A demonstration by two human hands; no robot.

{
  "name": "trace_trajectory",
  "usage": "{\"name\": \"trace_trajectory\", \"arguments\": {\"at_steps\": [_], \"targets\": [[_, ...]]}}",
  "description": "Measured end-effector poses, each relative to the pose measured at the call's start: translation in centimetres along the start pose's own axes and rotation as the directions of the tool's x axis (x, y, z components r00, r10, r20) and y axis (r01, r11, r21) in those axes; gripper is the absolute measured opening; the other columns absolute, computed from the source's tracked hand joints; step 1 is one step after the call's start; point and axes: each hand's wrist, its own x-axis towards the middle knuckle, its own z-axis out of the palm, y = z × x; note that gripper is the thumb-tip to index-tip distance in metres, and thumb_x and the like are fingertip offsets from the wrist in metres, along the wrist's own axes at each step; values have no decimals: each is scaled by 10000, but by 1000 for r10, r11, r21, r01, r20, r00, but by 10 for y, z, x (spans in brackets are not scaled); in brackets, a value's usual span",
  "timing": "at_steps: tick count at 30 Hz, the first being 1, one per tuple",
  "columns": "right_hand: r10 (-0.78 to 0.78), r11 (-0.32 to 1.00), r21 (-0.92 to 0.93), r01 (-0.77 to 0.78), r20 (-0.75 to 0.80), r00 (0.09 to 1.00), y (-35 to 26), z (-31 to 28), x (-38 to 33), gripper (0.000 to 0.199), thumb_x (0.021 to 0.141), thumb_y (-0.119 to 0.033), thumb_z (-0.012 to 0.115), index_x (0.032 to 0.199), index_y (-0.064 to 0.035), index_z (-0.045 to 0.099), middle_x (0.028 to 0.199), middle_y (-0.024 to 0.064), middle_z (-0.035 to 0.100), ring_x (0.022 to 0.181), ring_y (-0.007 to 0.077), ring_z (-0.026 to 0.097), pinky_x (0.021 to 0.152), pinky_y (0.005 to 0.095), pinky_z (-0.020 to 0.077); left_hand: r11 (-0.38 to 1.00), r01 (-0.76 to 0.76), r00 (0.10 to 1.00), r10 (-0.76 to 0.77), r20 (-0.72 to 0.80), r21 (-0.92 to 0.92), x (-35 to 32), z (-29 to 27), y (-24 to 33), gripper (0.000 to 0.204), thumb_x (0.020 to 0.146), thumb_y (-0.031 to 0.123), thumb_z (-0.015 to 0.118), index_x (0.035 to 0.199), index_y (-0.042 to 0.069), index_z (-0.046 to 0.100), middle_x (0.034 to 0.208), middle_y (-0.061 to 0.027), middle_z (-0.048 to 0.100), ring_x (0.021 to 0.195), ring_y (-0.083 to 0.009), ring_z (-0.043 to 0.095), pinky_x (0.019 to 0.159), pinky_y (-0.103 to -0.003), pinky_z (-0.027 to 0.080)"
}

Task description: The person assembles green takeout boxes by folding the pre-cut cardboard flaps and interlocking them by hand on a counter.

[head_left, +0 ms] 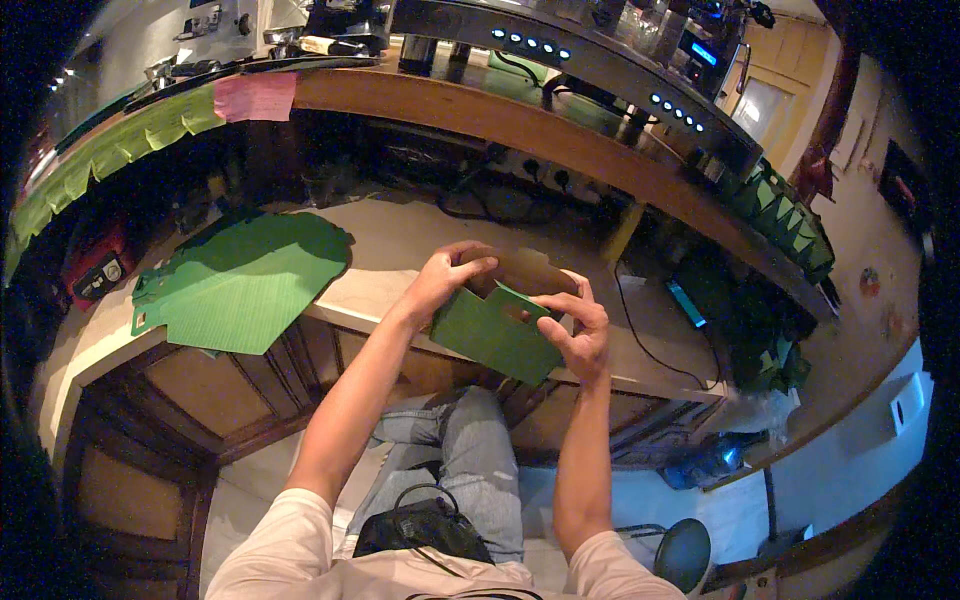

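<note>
Over the counter's front edge I hold up a folded piece of green leaf [490,335], which looks like banana leaf. It has straight cut edges and a small notch at its top. My left hand [450,275] pinches its upper left part between thumb and fingers. At the upper right, my right hand [582,325] grips it, fingers behind and thumb in front. Behind the green face, between the hands, shows a tan-brown surface [525,270]. To the left on the counter lies a pile of larger green leaf pieces [250,285], finely ribbed and overlapping the front edge.
A wooden shelf [450,105] above carries a machine with lit buttons [530,43]. Green and pink sheets [255,97] hang from its left edge. A phone-like device [686,303] and a dark cable [650,350] lie right. A round stool [683,555] stands lower right.
</note>
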Motion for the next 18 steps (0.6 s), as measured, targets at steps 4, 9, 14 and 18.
{"name": "trace_trajectory", "arguments": {"at_steps": [4, 9, 14, 18], "targets": [[64, 997, -37, -64, -20, 998, -3, 4, 0, 309, 813, -269, 762, 1075, -106, 782, 1032, 88, 761, 1207, 295, 563, 1120, 434, 355, 1000, 18, 1000, -18, -3, -1, 0, 1, -1, 411, 918, 359, 714, 1163, 30, 683, 1010, -28, 690, 851, -115, 616, 776, -264, 489], [58, 991, -103, -84, -227, 972, -8, 13, -2, 324, 853, -260, 727, 1133, -100, 761, 1057, 96, 757, 1140, 283, 594, 1095, 425, 367, 999, -51, 998, 50, -26, -12, -3, 4, -3, 435, 918, 385, 715, 1138, 10, 688, 1026, -57, 706, 873, -126, 627, 801, -277, 498], [101, 987, -102, -123, -204, 974, -2, 11, -2, 292, 871, -239, 709, 1116, -91, 765, 1050, 115, 752, 1081, 289, 621, 1086, 425, 382, 996, -83, 980, 89, -179, 38, -9, 11, -6, 463, 924, 411, 709, 1089, -21, 689, 1003, -80, 716, 899, -131, 645, 789, -297, 518], [161, 981, -74, -178, -194, 968, -2, 12, -4, 262, 887, -224, 692, 1097, -89, 772, 1052, 129, 751, 1062, 280, 631, 1071, 421, 397, 998, -50, 988, 54, -145, 28, -3, 7, -18, 488, 922, 416, 710, 1101, -37, 680, 984, -78, 718, 878, -131, 658, 772, -296, 523]]}}
